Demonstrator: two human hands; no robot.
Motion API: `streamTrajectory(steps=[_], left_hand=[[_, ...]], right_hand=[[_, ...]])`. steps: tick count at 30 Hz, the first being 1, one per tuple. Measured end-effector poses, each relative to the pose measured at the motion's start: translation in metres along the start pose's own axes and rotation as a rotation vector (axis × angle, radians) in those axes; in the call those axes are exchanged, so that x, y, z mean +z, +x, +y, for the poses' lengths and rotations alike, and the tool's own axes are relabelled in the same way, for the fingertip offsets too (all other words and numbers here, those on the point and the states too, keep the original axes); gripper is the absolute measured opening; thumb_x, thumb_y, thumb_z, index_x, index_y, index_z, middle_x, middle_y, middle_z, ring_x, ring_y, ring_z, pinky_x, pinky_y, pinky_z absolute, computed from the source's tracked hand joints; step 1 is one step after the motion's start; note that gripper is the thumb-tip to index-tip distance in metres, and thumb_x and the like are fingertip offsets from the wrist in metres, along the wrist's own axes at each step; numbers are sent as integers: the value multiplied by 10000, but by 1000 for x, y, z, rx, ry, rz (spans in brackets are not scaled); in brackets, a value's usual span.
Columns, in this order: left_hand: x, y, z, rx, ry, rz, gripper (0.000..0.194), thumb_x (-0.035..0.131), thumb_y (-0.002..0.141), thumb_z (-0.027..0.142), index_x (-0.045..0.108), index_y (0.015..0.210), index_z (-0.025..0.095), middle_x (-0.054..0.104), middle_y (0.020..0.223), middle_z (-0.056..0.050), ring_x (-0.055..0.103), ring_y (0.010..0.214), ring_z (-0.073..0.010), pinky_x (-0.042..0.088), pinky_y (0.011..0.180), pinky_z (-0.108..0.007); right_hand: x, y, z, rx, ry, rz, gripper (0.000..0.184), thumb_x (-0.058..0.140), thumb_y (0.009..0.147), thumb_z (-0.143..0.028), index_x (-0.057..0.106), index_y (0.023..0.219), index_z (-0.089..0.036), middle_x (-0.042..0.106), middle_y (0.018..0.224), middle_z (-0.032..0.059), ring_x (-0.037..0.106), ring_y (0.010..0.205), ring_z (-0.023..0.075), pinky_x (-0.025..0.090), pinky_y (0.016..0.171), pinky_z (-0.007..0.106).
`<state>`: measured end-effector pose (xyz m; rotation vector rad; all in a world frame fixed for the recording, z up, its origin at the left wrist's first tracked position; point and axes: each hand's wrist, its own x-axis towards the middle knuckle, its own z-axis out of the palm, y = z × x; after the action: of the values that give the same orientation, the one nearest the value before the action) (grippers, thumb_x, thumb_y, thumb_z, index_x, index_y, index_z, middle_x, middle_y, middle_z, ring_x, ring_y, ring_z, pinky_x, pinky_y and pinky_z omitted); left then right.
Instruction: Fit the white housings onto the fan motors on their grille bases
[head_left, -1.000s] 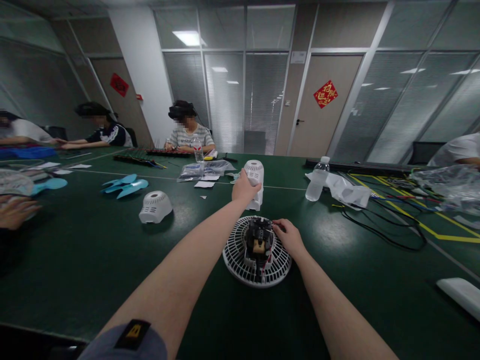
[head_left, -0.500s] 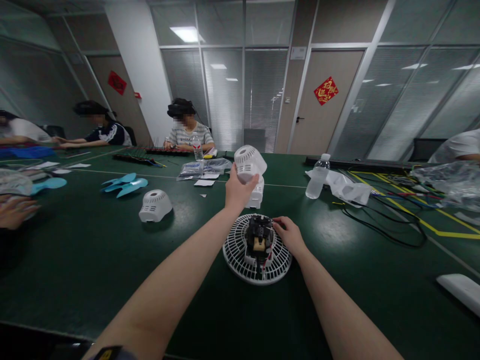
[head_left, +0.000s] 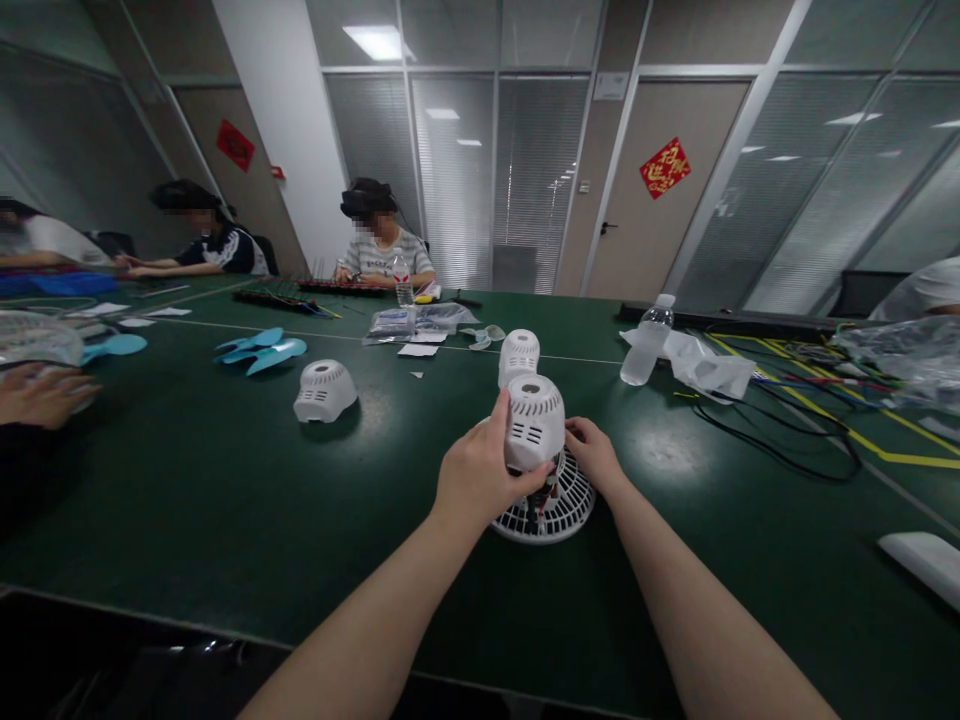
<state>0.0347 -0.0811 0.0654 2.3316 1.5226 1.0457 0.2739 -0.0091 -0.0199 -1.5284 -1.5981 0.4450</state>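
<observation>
My left hand (head_left: 476, 470) is closed round a white vented motor cover (head_left: 534, 425), thumb at its lower edge. The cover sits right over the motor of a fan, hiding most of it. Below it, the white round fan grille (head_left: 577, 505) lies flat on the table, with dark parts and a red wire showing under the cover. My right hand (head_left: 594, 455) is at the right side of the motor, fingers bent together. Its fingertips are partly hidden, so what they pinch does not show. A second white cover (head_left: 519, 352) stands just behind.
Another white cover (head_left: 325, 390) and blue fan blades (head_left: 262, 350) lie to the left. A bottle (head_left: 649, 340), a white plastic bag (head_left: 709, 365) and black cables (head_left: 780, 460) are to the right. At the far left a co-worker's hand (head_left: 49, 390) rests by a grille.
My left hand has brought the white cover down and toward me, from above the table behind the fan to over the motor. My right hand stays beside the motor.
</observation>
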Motion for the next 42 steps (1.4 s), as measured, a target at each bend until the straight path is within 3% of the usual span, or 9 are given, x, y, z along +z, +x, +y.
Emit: streamTrajectory(steps=[5,9,15,17,20,24,27,37,42], left_hand=[[0,-1,4,-5,32,-92,1049,724,746,620,209,1582,251,651,1272,-156,624,1155,-389,528,968,-521],[-3,9,-15,-35,-114,-148,1096,837,643,516,266,1542,259,507,1448,-152,529,1296,-398,471,1066,-579],[-8,23,-55,39,-562,-441,1321,877,635,346,-34,1590,275,201,1650,-180,264,1514,-381,275,1220,-598],[-6,24,-61,64,-634,-519,1449,918,586,343,-137,1579,306,152,1666,-182,214,1526,-415,211,1223,-652],[0,24,-65,107,-673,-584,1536,948,547,367,-204,1561,339,105,1679,-171,174,1532,-436,162,1226,-678],[5,23,-65,128,-627,-577,1514,940,559,418,-192,1562,363,69,1691,-142,160,1536,-433,188,1222,-678],[6,23,-63,180,-580,-505,1486,938,556,436,-130,1584,335,120,1681,-148,170,1534,-432,199,1227,-665],[15,21,-57,141,-544,-420,1391,908,614,440,-73,1594,335,197,1666,-144,261,1511,-414,247,1213,-669],[20,22,-59,80,-567,-391,1325,891,648,373,-39,1592,373,186,1670,-132,266,1511,-411,258,1198,-684]], right_hand=[[-2,-1,-4,-27,-16,11,257,561,841,-410,720,930,-229,722,926,53,660,882,246,510,842,391],[-5,-2,-10,-48,-29,38,265,566,855,-412,715,966,-224,722,991,77,658,955,265,502,900,421],[-19,-4,-32,-159,123,170,329,504,944,-434,680,1105,-207,711,1146,120,650,1074,292,492,979,481],[-25,-7,-42,-179,245,107,368,524,946,-503,654,1166,-237,696,1190,107,651,1087,301,492,994,516],[-32,-12,-58,-222,383,-120,590,577,894,-625,510,1379,-295,613,1349,118,613,1185,339,477,1027,567],[-38,-20,-77,-219,350,-462,1070,736,741,-682,181,1575,-307,385,1567,164,486,1353,418,433,1080,618],[-43,-25,-87,-241,246,-514,1294,877,638,-557,42,1599,-325,261,1639,135,305,1484,422,245,1213,641],[-54,-24,-82,-172,278,-571,1222,832,736,-425,-27,1602,-363,269,1647,106,359,1465,413,254,1209,661],[-46,-20,-75,-170,292,-539,1246,838,729,-432,-57,1594,-376,194,1680,84,264,1519,387,206,1233,645]])
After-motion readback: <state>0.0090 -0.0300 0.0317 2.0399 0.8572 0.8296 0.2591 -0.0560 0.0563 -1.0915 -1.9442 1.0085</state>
